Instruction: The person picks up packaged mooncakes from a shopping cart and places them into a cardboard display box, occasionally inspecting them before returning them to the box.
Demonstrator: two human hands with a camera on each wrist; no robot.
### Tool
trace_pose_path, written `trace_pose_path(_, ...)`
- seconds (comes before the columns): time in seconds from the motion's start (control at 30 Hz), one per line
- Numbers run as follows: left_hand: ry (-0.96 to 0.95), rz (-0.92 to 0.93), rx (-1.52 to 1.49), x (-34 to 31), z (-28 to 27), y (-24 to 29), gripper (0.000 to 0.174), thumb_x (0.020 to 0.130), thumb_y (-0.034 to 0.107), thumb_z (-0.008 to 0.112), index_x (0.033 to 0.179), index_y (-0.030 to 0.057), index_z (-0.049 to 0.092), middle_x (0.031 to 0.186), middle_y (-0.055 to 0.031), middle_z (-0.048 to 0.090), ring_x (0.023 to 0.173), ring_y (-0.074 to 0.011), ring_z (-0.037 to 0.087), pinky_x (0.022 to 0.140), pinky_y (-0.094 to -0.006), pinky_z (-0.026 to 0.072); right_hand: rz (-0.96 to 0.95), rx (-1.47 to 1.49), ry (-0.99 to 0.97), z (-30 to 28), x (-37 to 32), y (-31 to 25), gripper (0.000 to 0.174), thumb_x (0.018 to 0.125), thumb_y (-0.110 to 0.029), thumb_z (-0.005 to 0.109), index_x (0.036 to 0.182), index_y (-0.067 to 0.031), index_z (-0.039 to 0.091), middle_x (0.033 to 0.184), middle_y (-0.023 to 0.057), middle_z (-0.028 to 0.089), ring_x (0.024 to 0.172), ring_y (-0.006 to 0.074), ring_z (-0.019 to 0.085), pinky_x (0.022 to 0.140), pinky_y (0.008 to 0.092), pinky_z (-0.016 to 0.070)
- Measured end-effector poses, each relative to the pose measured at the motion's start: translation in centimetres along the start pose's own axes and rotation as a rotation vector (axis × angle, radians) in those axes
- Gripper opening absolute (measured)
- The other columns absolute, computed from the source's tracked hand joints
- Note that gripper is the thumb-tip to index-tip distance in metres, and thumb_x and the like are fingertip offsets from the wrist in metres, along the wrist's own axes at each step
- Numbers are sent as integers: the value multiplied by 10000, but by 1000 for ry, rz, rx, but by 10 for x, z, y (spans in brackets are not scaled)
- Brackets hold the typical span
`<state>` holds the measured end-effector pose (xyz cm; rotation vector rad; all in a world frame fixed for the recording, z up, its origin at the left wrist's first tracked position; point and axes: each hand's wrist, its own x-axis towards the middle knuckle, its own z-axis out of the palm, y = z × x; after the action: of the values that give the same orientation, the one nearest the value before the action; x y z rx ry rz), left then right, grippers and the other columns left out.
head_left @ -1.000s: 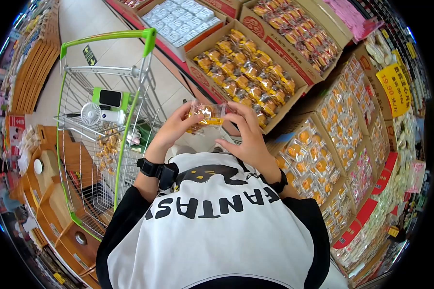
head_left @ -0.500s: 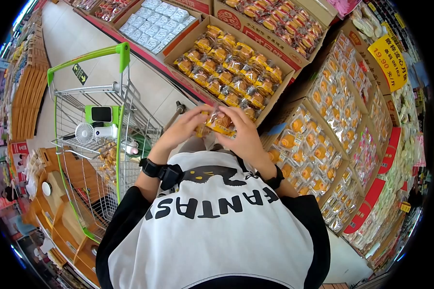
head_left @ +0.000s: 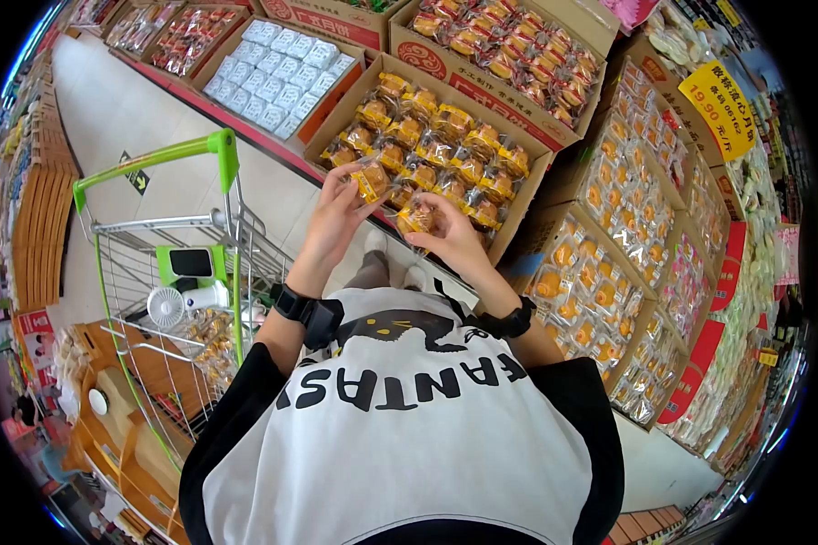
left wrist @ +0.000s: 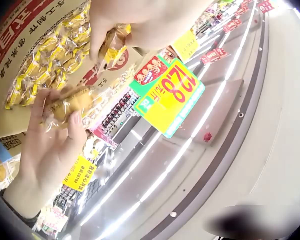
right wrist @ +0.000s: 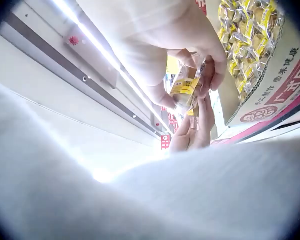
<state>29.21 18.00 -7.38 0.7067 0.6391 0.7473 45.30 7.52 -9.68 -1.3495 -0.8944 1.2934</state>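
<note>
My left hand pinches a mooncake in a clear wrapper with a yellow label, held up over the near edge of an open carton. A second wrapped mooncake is in my right hand, lower and a little to the right. In the left wrist view the left hand's mooncake is partly covered by the fingers, and the other mooncake lies between the right hand's thumb and fingers. The right wrist view shows the right hand's mooncake up close. Similar mooncakes lie in rows inside the carton.
A green-handled shopping cart stands at left, bearing a small fan, a phone and bagged goods. White packets fill a box beyond. Trays of wrapped goods and a yellow price sign are at right.
The two hands were close together around wrapped mooncakes; now they are apart, each holding one. The left hand has risen toward the carton. The cart has shifted lower in the head view.
</note>
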Motion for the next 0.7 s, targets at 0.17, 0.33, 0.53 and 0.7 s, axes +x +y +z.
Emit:
trace_pose_path(0.17, 57, -25, 0, 32, -13, -2, 217, 899, 71, 409, 1115, 87, 420, 995, -70, 516, 973, -156, 500, 838, -335, 435, 68, 123, -125, 12, 26, -18, 576, 712, -34, 683, 1213, -45, 399, 1159, 59, 428, 934, 123, 515, 776, 239, 433)
trace_pose_path(0.33, 126, -101, 183, 59, -19, -1, 201, 861, 60, 478, 1056, 111, 473, 859, -10, 488, 783, -103, 480, 670, -240, 394, 13, 94, -105, 17, 58, -16, 548, 723, -54, 679, 1203, -45, 416, 1170, 73, 442, 1002, 152, 503, 840, 268, 418)
trace_pose_path(0.53, 146, -149, 196, 92, -33, -3, 216, 847, 48, 492, 1056, 99, 465, 871, -27, 485, 783, -114, 496, 644, -244, 406, -60, -137, 20, 9, 104, 12, 590, 669, -212, 720, 1157, -11, 458, 1068, 123, 540, 963, 179, 528, 828, 279, 414)
trace_pose_path(0.7, 163, -184, 195, 124, -42, -2, 195, 855, 52, 479, 1035, 97, 420, 917, -41, 501, 813, -128, 483, 710, -285, 404, -47, -303, 43, 2, 133, 6, 611, 658, -262, 712, 1162, -15, 467, 1094, 139, 540, 995, 216, 522, 847, 293, 404)
